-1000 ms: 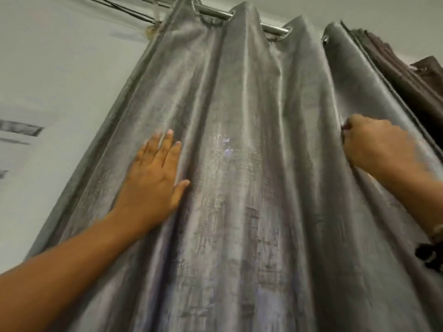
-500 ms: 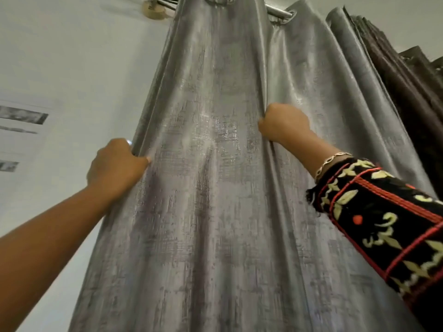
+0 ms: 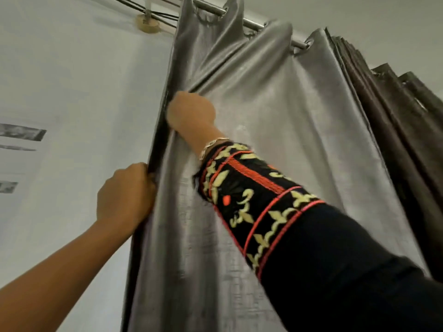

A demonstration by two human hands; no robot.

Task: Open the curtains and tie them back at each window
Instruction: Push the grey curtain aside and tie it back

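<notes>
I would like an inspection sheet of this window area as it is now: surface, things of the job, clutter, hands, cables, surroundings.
surface: nothing seen; no table or floor is in view.
job's things: the grey curtain hangs by its eyelets on a metal rod; no tie-back seen.
clutter: nothing seen.
hands: the left hand grips the curtain's left edge; the right hand grips a fold higher up, close to that edge.
cables: black cables run along the top of the wall past a round mount.
surroundings: pale wall with dark strips; a brown curtain is gathered at the right.
</notes>
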